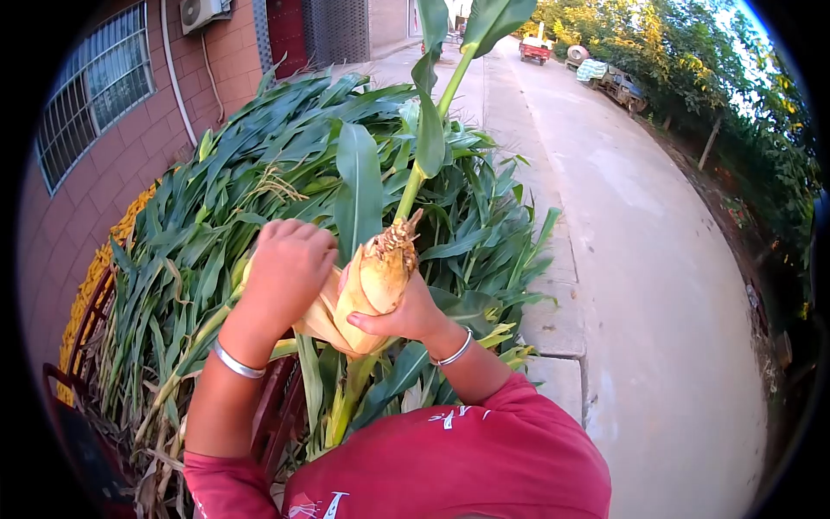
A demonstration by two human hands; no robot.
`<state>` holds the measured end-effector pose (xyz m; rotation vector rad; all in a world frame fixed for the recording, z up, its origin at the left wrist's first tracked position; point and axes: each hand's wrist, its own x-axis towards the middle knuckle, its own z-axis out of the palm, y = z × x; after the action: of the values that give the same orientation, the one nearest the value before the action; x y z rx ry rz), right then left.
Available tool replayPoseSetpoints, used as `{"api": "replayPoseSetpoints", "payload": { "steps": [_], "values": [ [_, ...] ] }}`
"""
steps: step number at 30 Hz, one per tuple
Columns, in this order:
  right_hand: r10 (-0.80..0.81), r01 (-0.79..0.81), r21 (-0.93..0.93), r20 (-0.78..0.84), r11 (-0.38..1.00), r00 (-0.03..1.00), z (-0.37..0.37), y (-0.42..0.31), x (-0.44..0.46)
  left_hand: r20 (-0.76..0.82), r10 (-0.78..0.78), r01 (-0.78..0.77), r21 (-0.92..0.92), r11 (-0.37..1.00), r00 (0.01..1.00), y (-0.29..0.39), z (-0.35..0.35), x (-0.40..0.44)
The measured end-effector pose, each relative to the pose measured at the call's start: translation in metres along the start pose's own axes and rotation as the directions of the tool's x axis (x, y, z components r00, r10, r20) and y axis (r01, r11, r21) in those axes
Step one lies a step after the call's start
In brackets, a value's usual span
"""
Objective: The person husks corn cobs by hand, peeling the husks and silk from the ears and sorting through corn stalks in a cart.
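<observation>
An ear of corn (383, 275) in pale yellow husk, its brown tip pointing up, is in front of my chest. My right hand (415, 313) wraps around it from the right, thumb across the front. On the other side my left hand (290, 264) is closed with its knuckles up, at a peeled-back flap of husk (322, 316); its fingertips are hidden. A green corn stalk (359, 385) stands below the ear, and another length of stalk (428, 147) with broad leaves rises behind it.
A large heap of cut corn stalks (259, 164) lies ahead, by a dark red metal rail (277, 406). Yellow corn cobs (82, 320) line the brick wall (104, 169) at left. A concrete road (648, 285) runs along the right, with a red vehicle (534, 50) far off.
</observation>
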<state>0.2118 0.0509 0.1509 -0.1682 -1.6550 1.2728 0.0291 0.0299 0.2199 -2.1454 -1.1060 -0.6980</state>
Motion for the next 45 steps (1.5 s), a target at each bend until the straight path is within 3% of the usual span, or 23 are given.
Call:
{"api": "replayPoseSetpoints", "payload": {
  "steps": [2,3,6,9,11,12,13,15,16,18,19,22,27,28,32,33,34,35,36,38,40,42,45],
  "values": [
    [-0.043,0.044,-0.016,0.048,0.999,0.998,0.0,0.004,0.003,0.227,0.01,0.025,-0.154,0.988,0.974,0.008,0.006,0.001],
    [-0.048,0.048,0.0,0.037,0.999,0.998,0.0,0.002,0.003,0.423,-0.144,0.198,-0.086,0.976,0.895,0.014,0.001,-0.001],
    [-0.016,0.015,0.087,0.016,0.996,1.0,0.003,-0.001,-0.002,0.525,-0.243,0.307,-0.037,0.951,0.816,0.02,0.011,-0.008],
    [0.059,-0.057,0.061,-0.043,0.997,0.997,0.002,0.001,-0.01,0.466,-0.27,0.3,0.011,0.954,0.843,0.021,0.027,-0.013],
    [0.104,-0.117,-0.082,-0.149,0.99,0.983,0.008,-0.012,-0.015,0.491,-0.306,0.331,0.037,0.943,0.816,0.019,0.056,-0.032],
    [0.107,-0.12,-0.081,-0.146,0.989,0.984,0.014,-0.018,-0.016,0.463,-0.272,0.329,-0.046,0.943,0.843,0.014,0.085,-0.062],
    [0.09,-0.097,-0.043,-0.138,0.994,0.986,0.022,-0.022,-0.014,0.382,-0.346,0.455,-0.246,0.856,0.857,0.004,0.138,-0.099],
    [0.069,-0.079,-0.064,-0.145,0.995,0.987,0.035,-0.026,-0.009,0.484,-0.369,0.579,-0.415,0.702,0.794,0.005,0.165,-0.12],
    [0.081,-0.092,-0.066,-0.144,0.994,0.986,0.036,-0.024,-0.009,0.635,-0.301,0.625,-0.378,0.683,0.712,0.015,0.156,-0.117],
    [0.116,-0.139,-0.18,-0.13,0.974,0.985,0.039,-0.021,-0.005,0.634,-0.314,0.698,-0.553,0.454,0.706,0.019,0.181,-0.139],
    [0.092,-0.109,-0.139,-0.128,0.984,0.988,0.039,-0.017,-0.004,0.586,-0.333,0.665,-0.715,0.218,0.739,0.03,0.175,-0.136],
    [0.14,-0.156,-0.132,-0.127,0.979,0.982,0.042,-0.023,-0.01,0.404,-0.385,0.36,-0.915,-0.184,0.83,0.05,0.203,-0.151],
    [0.022,-0.055,-0.2,-0.159,0.978,0.987,0.04,-0.027,-0.016,0.512,-0.422,0.612,-0.778,0.143,0.748,0.065,0.256,-0.19],
    [-0.004,-0.019,-0.126,-0.181,0.992,0.983,0.036,-0.024,-0.015,0.521,-0.427,0.636,-0.748,0.191,0.74,0.067,0.252,-0.192],
    [0.15,-0.161,-0.058,-0.164,0.985,0.975,0.005,-0.01,-0.021,0.537,-0.438,0.69,-0.613,0.384,0.721,0.059,0.171,-0.156],
    [0.118,-0.127,-0.048,-0.16,0.991,0.98,0.001,-0.004,-0.022,0.443,-0.431,0.605,-0.408,0.683,0.786,0.052,0.147,-0.139],
    [0.117,-0.126,-0.053,-0.146,0.991,0.982,0.0,-0.002,-0.022,0.255,-0.449,0.516,-0.468,0.718,0.856,0.043,0.134,-0.13],
    [0.122,-0.125,-0.012,-0.161,0.992,0.979,0.0,-0.001,-0.023,0.176,-0.476,0.485,-0.565,0.667,0.861,0.032,0.121,-0.114],
    [0.129,-0.126,0.032,-0.177,0.992,0.976,0.001,0.0,-0.023,0.278,-0.6,0.546,-0.772,0.326,0.751,0.026,0.105,-0.094],
    [0.157,-0.151,0.059,-0.128,0.987,0.979,0.0,0.002,-0.021,0.375,-0.519,0.423,-0.906,-0.029,0.768,0.029,0.035,-0.049],
    [0.122,-0.113,0.099,-0.096,0.989,0.988,-0.001,0.004,-0.019,0.291,-0.499,0.311,-0.949,-0.045,0.816,0.038,0.0,-0.023],
    [0.117,-0.106,0.093,-0.121,0.99,0.986,0.002,0.003,-0.019,0.085,-0.343,0.178,-0.951,0.251,0.936,0.043,-0.018,-0.006],
    [0.101,-0.085,0.095,-0.18,0.992,0.978,0.005,0.002,-0.021,0.196,-0.256,0.249,-0.949,0.192,0.947,0.048,-0.024,0.006]
  ]
}}
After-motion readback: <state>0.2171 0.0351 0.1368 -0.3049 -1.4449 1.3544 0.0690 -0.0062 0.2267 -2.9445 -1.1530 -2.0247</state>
